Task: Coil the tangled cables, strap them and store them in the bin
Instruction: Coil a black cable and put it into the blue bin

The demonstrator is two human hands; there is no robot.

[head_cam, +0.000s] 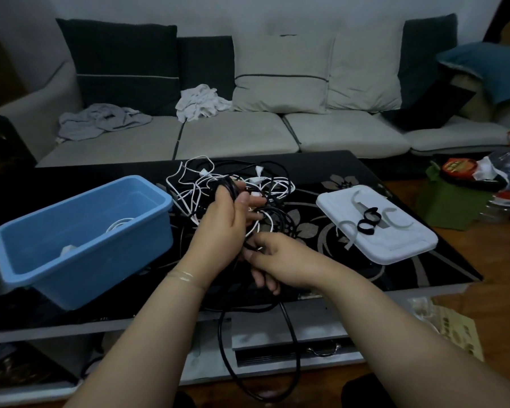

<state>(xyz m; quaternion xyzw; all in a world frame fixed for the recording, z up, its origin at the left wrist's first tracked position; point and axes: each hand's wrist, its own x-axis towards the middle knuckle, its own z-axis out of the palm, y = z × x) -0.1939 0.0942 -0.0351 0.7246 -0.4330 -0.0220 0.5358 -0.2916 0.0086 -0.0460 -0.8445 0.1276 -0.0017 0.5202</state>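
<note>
While the tangle of white and black cables [236,184] sprawls across the middle of the dark floral table [336,178], the left hand [224,228] is raised at frame centre, fingers curled round a bundle of black cable [289,369]. Just below and to the right, the right hand [280,260] pinches that same cable between thumb and fingers; a long loop of it droops past the table's front edge toward the bottom of the frame. At centre left sits the blue bin [80,260], with a white cable already lying inside. At centre right lies a white lid [395,245] carrying black straps [368,220] rolled into rings and pale strips beside them. A sofa fills the upper frame.
</note>
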